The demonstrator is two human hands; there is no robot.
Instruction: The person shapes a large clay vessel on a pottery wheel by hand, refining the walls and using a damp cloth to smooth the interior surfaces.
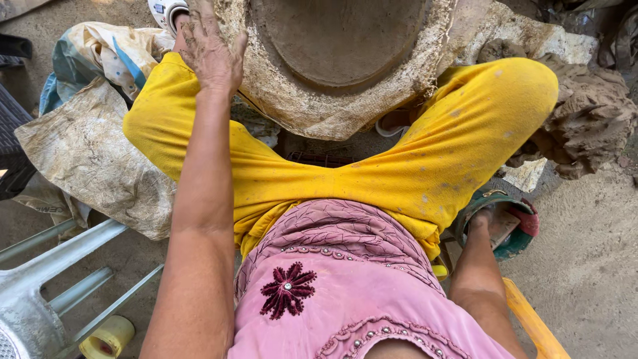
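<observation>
Two hands at work, well apart. Left hand (209,50) lies flat on the near-left rim of the round clay-coated mould (339,63), fingers (199,26) close together and stretched out, smeared with dry clay, gripping nothing. The mould sits on the ground between the knees, just past the yellow trousers (425,166); its centre is a smooth shallow hollow and its rim is rough and crusted.

Right hand (488,219) is down at the right hip inside a small green bowl (515,242) (red patch on its rim). Its fingers are tucked into the bowl; I cannot tell whether they are curled or spread.

Step in hand, as I judge it: steadying the mould with one palm while the other dips into the bowl. Any move to the mould asks the right hand to cross over the right thigh.

Around: a big lump of clay (591,119) beside the right knee, a soiled sack (86,153) under the left knee, a grey metal frame (40,292), a yellow tape roll (109,336). The raised knees crowd both sides of the mould.
</observation>
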